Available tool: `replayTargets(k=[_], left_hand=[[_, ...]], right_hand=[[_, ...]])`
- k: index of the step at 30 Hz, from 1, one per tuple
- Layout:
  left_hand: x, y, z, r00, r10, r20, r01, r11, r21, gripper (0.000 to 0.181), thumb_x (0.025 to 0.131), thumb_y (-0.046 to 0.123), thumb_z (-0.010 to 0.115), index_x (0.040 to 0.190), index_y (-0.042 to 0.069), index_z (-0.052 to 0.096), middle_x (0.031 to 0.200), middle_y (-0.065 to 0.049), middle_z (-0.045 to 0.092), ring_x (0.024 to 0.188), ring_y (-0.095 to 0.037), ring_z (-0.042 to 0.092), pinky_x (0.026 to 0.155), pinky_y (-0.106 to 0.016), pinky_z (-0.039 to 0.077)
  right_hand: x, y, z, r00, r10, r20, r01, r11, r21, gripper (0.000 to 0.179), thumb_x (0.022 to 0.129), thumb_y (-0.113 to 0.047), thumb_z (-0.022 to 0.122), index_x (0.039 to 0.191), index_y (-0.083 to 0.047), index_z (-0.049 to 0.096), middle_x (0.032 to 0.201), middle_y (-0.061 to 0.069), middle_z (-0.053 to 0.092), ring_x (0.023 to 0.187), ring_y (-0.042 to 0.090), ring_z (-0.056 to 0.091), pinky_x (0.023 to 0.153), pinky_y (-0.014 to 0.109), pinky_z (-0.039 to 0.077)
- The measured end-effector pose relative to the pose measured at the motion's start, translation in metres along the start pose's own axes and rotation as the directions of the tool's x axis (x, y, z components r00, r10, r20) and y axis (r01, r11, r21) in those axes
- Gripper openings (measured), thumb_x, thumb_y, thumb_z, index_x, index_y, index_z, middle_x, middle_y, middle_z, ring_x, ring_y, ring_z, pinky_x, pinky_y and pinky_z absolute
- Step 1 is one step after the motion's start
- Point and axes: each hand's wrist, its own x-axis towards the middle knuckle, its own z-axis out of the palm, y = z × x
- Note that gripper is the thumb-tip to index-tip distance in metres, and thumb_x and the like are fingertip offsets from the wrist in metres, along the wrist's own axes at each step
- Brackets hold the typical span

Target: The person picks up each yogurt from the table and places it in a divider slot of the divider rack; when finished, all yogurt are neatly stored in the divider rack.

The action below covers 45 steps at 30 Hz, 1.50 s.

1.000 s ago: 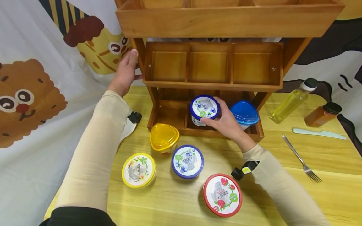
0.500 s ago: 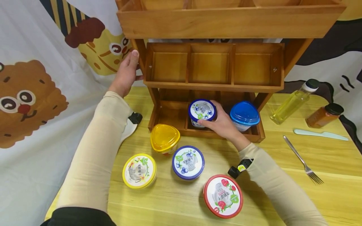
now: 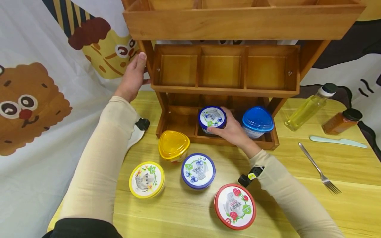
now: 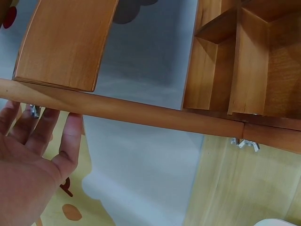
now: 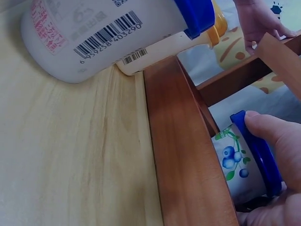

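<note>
Gripping blueberry tub (image 3: 212, 116), right hand (image 3: 234, 132) curled

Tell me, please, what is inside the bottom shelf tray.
A blueberry tub in the middle, held by the right hand, and a triangular blue-lidded tub. Whatever is directly beneath them is covered.

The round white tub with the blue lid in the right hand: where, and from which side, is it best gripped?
I would grip the tub by its blue lid, from the front right, as the right hand does: the round rim suits a two-sided pinch, while the brown wooden front board partly hides the wall.
</note>
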Motion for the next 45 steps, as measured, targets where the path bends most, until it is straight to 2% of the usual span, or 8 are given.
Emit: replayTargets(k=[5,10,18,26,30,36,40,45], left_hand=[[-0.004,0.004,0.002,1.0,-0.007,-0.001,0.007,1.0,0.001,0.059,0.103,0.054,0.025,0.158,0.035,0.017,0.163,0.005,0.02,0.145,-0.021,0.031,0.113,-0.051,0.039],[0.0,0.0,0.001,1.0,-0.011,0.001,0.011,1.0,0.007,0.061,0.102,0.055,0.026,0.158,0.035,0.013,0.164,0.01,0.014,0.147,-0.019,0.028,0.113,-0.05,0.039],[-0.001,0.001,0.001,1.0,0.001,0.003,-0.001,1.0,0.003,0.059,0.103,0.055,0.026,0.158,0.035,0.017,0.163,0.006,0.02,0.145,-0.02,0.031,0.113,-0.05,0.039],[-0.006,0.005,0.003,1.0,-0.015,-0.003,0.015,1.0,0.005,0.06,0.103,0.054,0.026,0.158,0.035,0.016,0.163,0.008,0.018,0.145,-0.019,0.03,0.113,-0.049,0.039],[-0.003,0.004,0.003,1.0,0.002,-0.01,-0.002,1.0,-0.014,0.057,0.103,0.053,0.026,0.156,0.03,0.027,0.16,0.002,0.025,0.142,-0.02,0.033,0.112,-0.051,0.04],[0.001,0.002,0.002,1.0,0.015,-0.016,-0.015,1.0,-0.023,0.05,0.103,0.052,0.027,0.144,0.026,0.039,0.154,-0.001,0.03,0.139,-0.02,0.036,0.111,-0.052,0.041],[0.001,0.002,0.001,1.0,0.012,-0.014,-0.012,1.0,-0.012,0.051,0.103,0.053,0.026,0.145,0.027,0.038,0.155,0.0,0.028,0.139,-0.02,0.035,0.111,-0.052,0.041],[0.004,-0.002,0.0,1.0,0.005,-0.009,-0.005,1.0,-0.019,0.055,0.103,0.054,0.027,0.152,0.031,0.031,0.158,0.003,0.025,0.141,-0.018,0.034,0.112,-0.053,0.04]], right_hand=[[-0.001,-0.002,-0.001,0.999,0.035,0.018,-0.035,0.999,-0.001,0.106,0.084,-0.046,0.076,0.158,-0.013,0.008,0.155,0.021,0.032,0.138,0.04,0.038,0.113,0.06,0.035],[-0.001,-0.003,-0.001,0.998,0.059,0.014,-0.059,0.998,0.001,0.11,0.084,-0.047,0.076,0.159,-0.014,0.002,0.16,0.022,0.023,0.143,0.042,0.03,0.115,0.062,0.03],[-0.002,-0.004,-0.002,1.0,0.021,-0.017,-0.02,0.999,0.036,0.109,0.084,-0.046,0.077,0.159,-0.016,0.004,0.162,0.019,0.018,0.146,0.04,0.025,0.118,0.061,0.026],[-0.008,-0.011,-0.006,0.999,-0.004,-0.047,0.005,1.0,0.029,0.105,0.085,-0.047,0.075,0.16,-0.02,0.006,0.165,0.014,0.013,0.15,0.038,0.017,0.119,0.062,0.022],[-0.013,-0.016,-0.011,0.999,-0.002,-0.052,0.002,1.0,0.004,0.106,0.084,-0.051,0.074,0.16,-0.023,0.006,0.166,0.012,0.011,0.151,0.038,0.015,0.117,0.064,0.022],[-0.027,-0.022,-0.019,0.995,-0.088,-0.048,0.088,0.996,0.012,0.105,0.084,-0.047,0.076,0.16,-0.022,0.008,0.166,0.011,0.012,0.149,0.038,0.019,0.118,0.059,0.026],[-0.038,-0.026,-0.024,0.983,-0.18,-0.027,0.181,0.983,0.033,0.103,0.085,-0.04,0.078,0.16,-0.022,0.01,0.165,0.01,0.014,0.149,0.036,0.021,0.119,0.056,0.028],[-0.053,-0.034,-0.032,0.973,-0.23,0.017,0.229,0.973,0.034,0.101,0.086,-0.036,0.078,0.16,-0.024,0.011,0.165,0.007,0.014,0.151,0.031,0.018,0.12,0.053,0.025]])
